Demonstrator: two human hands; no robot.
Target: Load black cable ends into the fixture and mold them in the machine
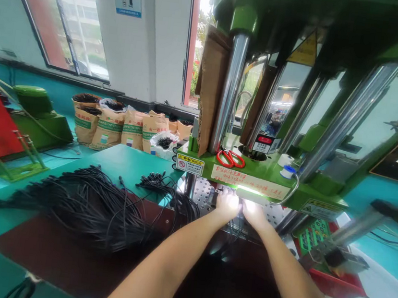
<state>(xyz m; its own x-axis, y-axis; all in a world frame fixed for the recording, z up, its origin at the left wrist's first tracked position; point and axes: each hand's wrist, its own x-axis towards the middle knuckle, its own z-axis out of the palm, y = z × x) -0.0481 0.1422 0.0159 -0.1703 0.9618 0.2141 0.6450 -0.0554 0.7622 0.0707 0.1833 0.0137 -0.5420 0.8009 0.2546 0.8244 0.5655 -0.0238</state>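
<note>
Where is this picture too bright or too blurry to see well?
Head view: a bright strip glares above the left hand and right hand, fingers washed out; head view: daylight pales the left window; head view: dark cables blur together.

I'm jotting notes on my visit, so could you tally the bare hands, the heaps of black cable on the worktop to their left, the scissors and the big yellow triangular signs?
Hands: 2 (left hand, right hand)
Black cable heaps: 2 (large heap, smaller heap)
Red-handled scissors: 1
Yellow triangular sign: 1
Total: 6
Single cables overlap too much to count.
</note>
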